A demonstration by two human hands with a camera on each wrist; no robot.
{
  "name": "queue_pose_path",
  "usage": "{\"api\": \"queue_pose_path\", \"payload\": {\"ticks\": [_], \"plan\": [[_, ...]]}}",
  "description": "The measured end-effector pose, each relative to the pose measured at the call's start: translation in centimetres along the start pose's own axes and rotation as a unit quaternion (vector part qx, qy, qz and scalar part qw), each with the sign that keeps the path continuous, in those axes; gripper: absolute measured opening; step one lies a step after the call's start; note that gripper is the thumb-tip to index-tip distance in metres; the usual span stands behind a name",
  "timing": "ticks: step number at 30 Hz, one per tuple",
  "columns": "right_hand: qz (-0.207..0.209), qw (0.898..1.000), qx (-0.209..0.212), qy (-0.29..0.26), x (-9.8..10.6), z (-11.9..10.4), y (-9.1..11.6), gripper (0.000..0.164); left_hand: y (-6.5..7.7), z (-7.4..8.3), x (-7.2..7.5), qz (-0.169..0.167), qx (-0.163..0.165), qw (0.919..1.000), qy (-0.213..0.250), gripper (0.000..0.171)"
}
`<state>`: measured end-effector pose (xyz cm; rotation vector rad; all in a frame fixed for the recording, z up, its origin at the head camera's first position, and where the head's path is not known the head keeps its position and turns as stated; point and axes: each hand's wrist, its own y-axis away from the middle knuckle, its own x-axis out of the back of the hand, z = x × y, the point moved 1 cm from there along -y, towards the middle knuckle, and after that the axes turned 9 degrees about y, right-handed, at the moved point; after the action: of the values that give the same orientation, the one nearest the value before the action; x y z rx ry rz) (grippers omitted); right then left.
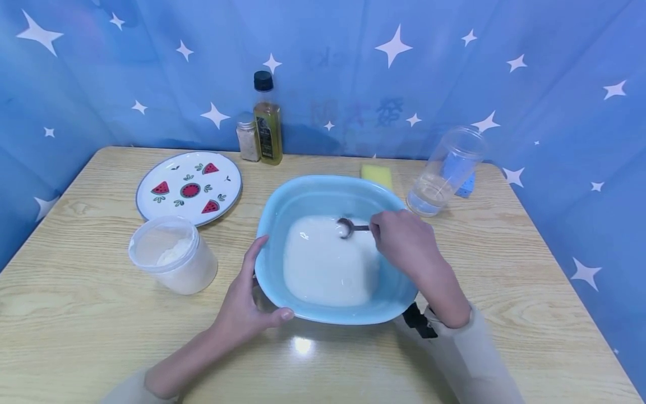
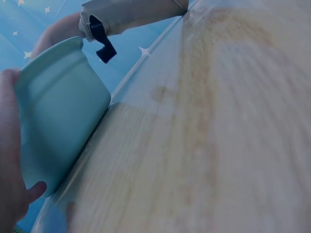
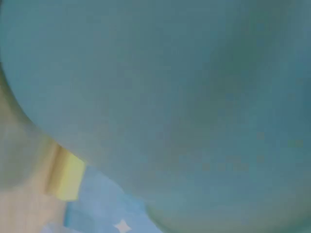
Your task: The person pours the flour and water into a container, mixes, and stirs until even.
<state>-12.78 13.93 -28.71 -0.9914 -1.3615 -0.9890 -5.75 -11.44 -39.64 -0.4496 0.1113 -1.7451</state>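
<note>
A light blue basin (image 1: pixel 270 216) with milky white liquid (image 1: pixel 323 269) in it stands on the table. My left hand (image 1: pixel 244 311) holds its near left corner, with the thumb at the near rim and a finger at the left rim. In the left wrist view the fingers (image 2: pixel 35 191) lie against the outer wall. My right hand (image 1: pixel 406 241) reaches over the right rim and grips a small metal spoon (image 1: pixel 345 228) by its handle. The spoon's round bowl is at the liquid. The basin's outer wall (image 3: pixel 146 97) fills most of the right wrist view.
To the left stand a tub of white powder (image 1: pixel 187 269) and a plate with watermelon pictures (image 1: pixel 166 168). Behind are a shaker jar (image 1: pixel 248 141), an oil bottle (image 1: pixel 268 132) and a yellow sponge (image 1: pixel 377 174). A clear cup of water (image 1: pixel 429 193) stands near a blue sponge (image 1: pixel 466 185).
</note>
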Motion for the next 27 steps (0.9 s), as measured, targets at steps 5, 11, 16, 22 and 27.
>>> {"api": "queue_pose_path", "payload": {"ticks": [5,11,16,22,27], "plan": [[-0.065,0.998,-0.008,-0.010,1.8,1.3,1.5,0.033,0.0,-0.1,0.0,0.000,0.000,1.0000,-0.003,0.110],[-0.120,0.991,0.045,-0.040,2.9,2.8,2.8,0.036,0.0,-0.1,0.0,0.001,0.002,1.0000,-0.004,0.110],[-0.143,0.979,0.117,-0.086,3.1,3.6,2.9,0.030,0.1,-0.1,0.1,-0.002,0.003,1.0000,0.003,0.111],[-0.173,0.958,0.188,-0.128,2.9,2.9,2.9,0.024,0.1,-0.1,0.1,-0.004,0.003,0.9999,0.012,0.113],[-0.155,0.954,0.220,-0.135,2.5,1.7,2.7,0.025,0.1,-0.1,0.1,-0.005,0.011,0.9999,0.008,0.113]]}}
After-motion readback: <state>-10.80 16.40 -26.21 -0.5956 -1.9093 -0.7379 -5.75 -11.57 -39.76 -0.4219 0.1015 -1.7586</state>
